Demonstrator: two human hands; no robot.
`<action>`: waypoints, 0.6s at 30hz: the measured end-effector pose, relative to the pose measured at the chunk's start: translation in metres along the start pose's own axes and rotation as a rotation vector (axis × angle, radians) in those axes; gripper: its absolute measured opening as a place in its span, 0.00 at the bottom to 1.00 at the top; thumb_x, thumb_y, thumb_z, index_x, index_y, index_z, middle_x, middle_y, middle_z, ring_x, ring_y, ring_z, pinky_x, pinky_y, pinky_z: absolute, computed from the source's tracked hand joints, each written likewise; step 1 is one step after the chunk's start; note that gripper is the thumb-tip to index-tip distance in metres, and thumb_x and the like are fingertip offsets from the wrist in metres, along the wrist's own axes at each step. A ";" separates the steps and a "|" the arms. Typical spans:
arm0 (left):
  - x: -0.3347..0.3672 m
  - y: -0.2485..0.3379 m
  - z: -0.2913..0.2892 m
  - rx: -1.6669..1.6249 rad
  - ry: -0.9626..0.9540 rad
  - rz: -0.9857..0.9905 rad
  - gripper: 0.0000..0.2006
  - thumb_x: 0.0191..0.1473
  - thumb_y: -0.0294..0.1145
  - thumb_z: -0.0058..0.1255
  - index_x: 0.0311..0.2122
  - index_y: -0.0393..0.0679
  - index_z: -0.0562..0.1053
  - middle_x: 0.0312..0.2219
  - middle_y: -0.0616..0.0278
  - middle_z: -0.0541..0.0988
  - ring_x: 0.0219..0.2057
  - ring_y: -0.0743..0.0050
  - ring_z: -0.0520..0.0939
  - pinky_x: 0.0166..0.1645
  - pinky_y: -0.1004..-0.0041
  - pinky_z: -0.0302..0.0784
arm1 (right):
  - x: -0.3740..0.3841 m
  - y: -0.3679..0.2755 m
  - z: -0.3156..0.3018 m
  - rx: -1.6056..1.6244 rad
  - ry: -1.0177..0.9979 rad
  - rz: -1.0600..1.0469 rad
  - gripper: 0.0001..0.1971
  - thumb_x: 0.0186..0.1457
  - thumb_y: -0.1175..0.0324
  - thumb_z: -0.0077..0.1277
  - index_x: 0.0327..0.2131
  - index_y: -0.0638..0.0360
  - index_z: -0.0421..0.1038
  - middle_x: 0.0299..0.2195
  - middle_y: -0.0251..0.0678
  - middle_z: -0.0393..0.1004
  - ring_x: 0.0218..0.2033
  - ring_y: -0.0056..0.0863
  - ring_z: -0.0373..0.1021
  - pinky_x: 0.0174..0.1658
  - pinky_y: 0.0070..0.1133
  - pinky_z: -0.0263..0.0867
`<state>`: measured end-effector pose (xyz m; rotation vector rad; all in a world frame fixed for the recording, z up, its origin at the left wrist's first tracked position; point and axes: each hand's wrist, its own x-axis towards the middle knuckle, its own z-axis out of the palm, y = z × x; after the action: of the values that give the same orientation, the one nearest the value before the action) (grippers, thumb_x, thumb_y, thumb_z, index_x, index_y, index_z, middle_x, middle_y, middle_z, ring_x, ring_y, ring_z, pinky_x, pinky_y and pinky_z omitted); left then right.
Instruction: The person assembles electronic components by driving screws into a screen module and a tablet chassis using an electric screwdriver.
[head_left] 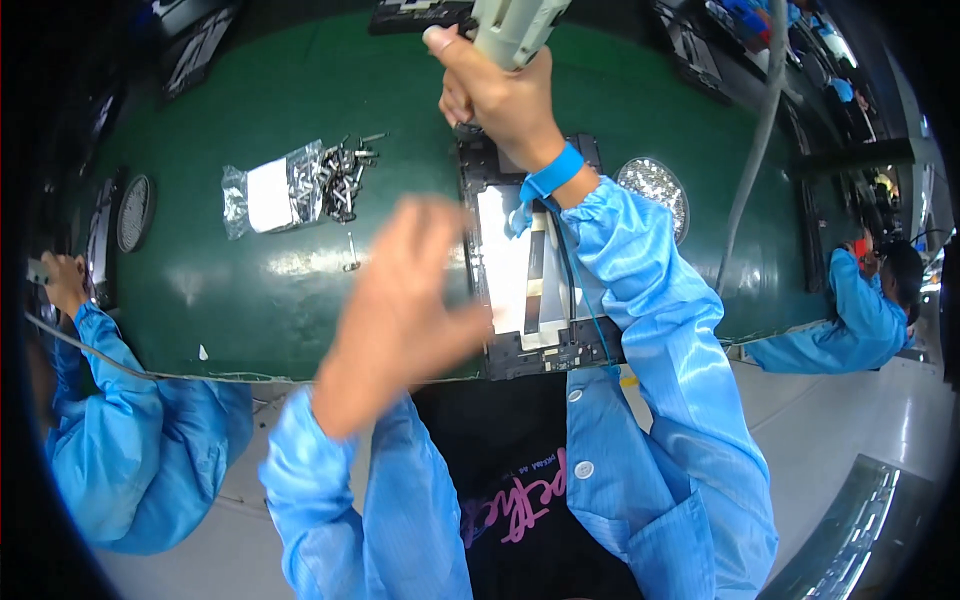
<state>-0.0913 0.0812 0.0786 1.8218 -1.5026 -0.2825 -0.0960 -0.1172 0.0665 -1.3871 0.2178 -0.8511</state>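
My right hand (505, 100) is wrapped round a thick, pale grey handheld tool (518, 28) over the far end of a black device housing (477, 235). The tool's working end is hidden. Silvery panels, a dark strip and small circuit parts show inside the housing, which lies flat at the table's near edge. My left hand (400, 300), blurred by motion, is raised just left of the housing, its fingers stretched out, with nothing visible in it. A blue wrist strap (553, 172) circles my right wrist, its thin cord hanging over the housing.
On the green table (300, 90), a clear plastic bag (270, 195) with a white label lies beside loose small metal parts (345, 180). A round dish of small shiny pieces (655, 195) sits right of the housing. A grey cable (755, 150) hangs at right. Co-workers in blue sit on both sides.
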 end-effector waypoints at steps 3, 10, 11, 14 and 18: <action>-0.056 0.038 0.024 0.228 -0.132 0.083 0.33 0.45 0.51 0.65 0.50 0.38 0.72 0.52 0.46 0.69 0.46 0.44 0.74 0.51 0.50 0.70 | -0.001 -0.005 -0.001 -0.022 -0.026 -0.015 0.09 0.55 0.68 0.59 0.27 0.62 0.71 0.11 0.28 0.65 0.10 0.16 0.62 0.15 0.19 0.60; -0.047 0.000 0.040 0.307 -0.067 0.155 0.36 0.44 0.42 0.67 0.56 0.35 0.68 0.57 0.44 0.69 0.53 0.41 0.74 0.55 0.56 0.73 | 0.001 -0.056 -0.042 -0.026 0.080 -0.077 0.09 0.56 0.66 0.58 0.36 0.61 0.76 0.13 0.27 0.67 0.11 0.16 0.64 0.15 0.16 0.59; -0.032 -0.004 0.031 0.341 -0.077 0.208 0.33 0.46 0.39 0.65 0.55 0.32 0.68 0.56 0.44 0.70 0.52 0.42 0.76 0.53 0.60 0.75 | 0.001 -0.065 -0.057 -0.045 0.109 -0.135 0.08 0.57 0.67 0.57 0.36 0.63 0.75 0.12 0.27 0.66 0.10 0.16 0.63 0.14 0.17 0.58; 0.013 -0.033 0.024 0.454 -0.048 0.294 0.32 0.48 0.40 0.62 0.54 0.30 0.68 0.55 0.44 0.70 0.52 0.45 0.76 0.53 0.61 0.75 | -0.002 -0.085 -0.089 -0.031 0.226 -0.116 0.09 0.57 0.69 0.55 0.37 0.67 0.74 0.11 0.27 0.61 0.09 0.17 0.58 0.15 0.19 0.58; 0.094 -0.063 0.042 0.525 0.002 0.361 0.30 0.51 0.43 0.59 0.52 0.29 0.68 0.54 0.44 0.72 0.51 0.48 0.77 0.52 0.63 0.76 | -0.019 -0.086 -0.132 -0.046 0.256 -0.131 0.07 0.58 0.73 0.54 0.37 0.67 0.74 0.13 0.27 0.65 0.09 0.14 0.59 0.14 0.17 0.56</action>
<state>-0.0418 -0.0198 0.0344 1.8752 -1.9972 0.3185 -0.2228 -0.2027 0.1106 -1.3443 0.3475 -1.1396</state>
